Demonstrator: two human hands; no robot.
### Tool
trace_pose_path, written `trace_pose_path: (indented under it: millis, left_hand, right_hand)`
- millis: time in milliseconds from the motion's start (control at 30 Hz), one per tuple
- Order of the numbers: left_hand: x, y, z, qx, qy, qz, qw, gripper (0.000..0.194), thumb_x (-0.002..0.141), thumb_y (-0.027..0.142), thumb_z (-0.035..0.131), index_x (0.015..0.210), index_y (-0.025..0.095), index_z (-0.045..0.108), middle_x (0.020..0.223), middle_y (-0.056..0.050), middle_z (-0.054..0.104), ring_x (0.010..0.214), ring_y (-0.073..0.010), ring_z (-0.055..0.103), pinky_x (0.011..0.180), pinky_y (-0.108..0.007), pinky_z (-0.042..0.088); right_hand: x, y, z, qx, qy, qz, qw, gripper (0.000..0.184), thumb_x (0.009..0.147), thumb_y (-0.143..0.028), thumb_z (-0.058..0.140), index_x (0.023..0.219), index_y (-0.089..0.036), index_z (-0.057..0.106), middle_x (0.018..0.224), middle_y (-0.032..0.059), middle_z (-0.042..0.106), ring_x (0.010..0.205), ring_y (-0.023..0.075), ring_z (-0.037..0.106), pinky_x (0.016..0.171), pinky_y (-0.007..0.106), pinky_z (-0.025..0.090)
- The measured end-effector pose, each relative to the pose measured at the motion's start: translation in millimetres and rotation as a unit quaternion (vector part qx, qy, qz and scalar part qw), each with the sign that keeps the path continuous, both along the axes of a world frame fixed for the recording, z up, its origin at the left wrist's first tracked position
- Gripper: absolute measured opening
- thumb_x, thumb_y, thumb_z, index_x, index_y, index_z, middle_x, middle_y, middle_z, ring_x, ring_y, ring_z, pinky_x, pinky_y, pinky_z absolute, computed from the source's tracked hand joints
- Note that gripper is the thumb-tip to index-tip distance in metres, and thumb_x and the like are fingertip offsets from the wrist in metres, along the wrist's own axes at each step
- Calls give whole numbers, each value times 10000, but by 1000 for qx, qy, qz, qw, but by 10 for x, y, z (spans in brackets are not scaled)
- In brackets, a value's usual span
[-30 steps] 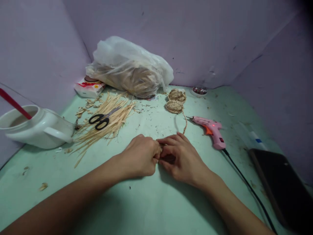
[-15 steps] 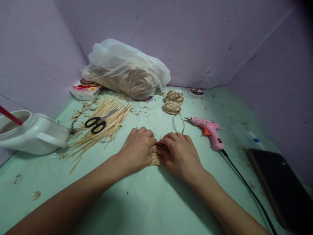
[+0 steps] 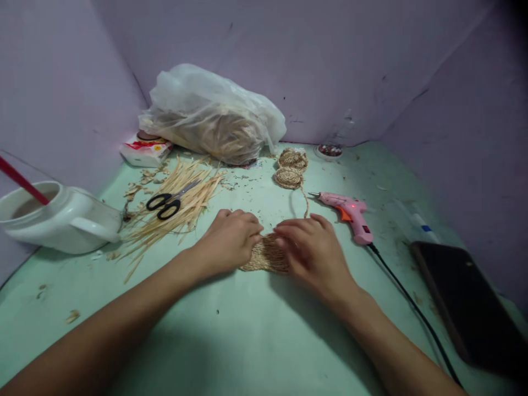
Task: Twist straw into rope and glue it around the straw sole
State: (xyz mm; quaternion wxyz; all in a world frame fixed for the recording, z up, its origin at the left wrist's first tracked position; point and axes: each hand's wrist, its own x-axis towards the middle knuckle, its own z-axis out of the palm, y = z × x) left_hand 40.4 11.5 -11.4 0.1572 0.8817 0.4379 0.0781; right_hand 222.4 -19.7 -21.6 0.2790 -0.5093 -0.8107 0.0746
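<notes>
Spreading between pale purple walls, the green tabletop (image 3: 247,341) has a woven straw piece (image 3: 267,256) near its middle, its visible length running roughly from 9 to 3 o'clock. The left hand (image 3: 231,240), fingers curled, touches its 9 o'clock end; the right hand (image 3: 315,256), half-open, covers the 3 o'clock end, grip unclear. Beyond, a white pitcher (image 3: 78,220) with a red stick (image 3: 22,180) sits towards 10, a plastic bag (image 3: 218,118) of dried fibre at 11, a dish (image 3: 330,157) of red-and-white bits at 1.

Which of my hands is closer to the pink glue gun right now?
Your right hand. It's on the woven piece, just left of and nearer to you than the glue gun; your left hand is farther left, across the piece.
</notes>
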Motion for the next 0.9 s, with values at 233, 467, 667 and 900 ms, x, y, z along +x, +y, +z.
trace_pose_path:
  millis: [233,467,667,900]
  left_hand:
    - [-107,-132,66,-73,-41,136,987,201,777,237,455,807,169,641,904,-95,617,889,-237,553,743,-325,382]
    - [6,-352,11,-197,-183,215,939,78,611,209,578,652,157,620,650,-44,612,684,-198,564,586,-271,376]
    - [59,-417,-24,-364,-381,229,819,202,559,267,620,684,109,619,587,-53,616,550,-164,580,539,-271,436]
    - [223,-535,-74,-388,-512,228,732,315,513,256,711,780,110,629,645,-41,646,603,-147,586,607,-261,449]
  right_hand:
    - [460,-146,-178,-215,256,-217,917,221,755,-335,546,897,-178,610,770,62,678,622,182,606,590,322,448]
    - [229,-128,-231,-330,450,-143,818,258,608,-153,653,862,-161,607,691,18,636,620,149,611,586,277,485]
    - [123,-168,-50,-340,581,-100,732,322,592,-49,636,881,-173,568,845,44,636,722,136,628,702,278,517]
    - [69,-171,-55,-389,649,-54,652,74,767,-207,550,750,-154,599,639,13,602,569,108,568,622,248,501]
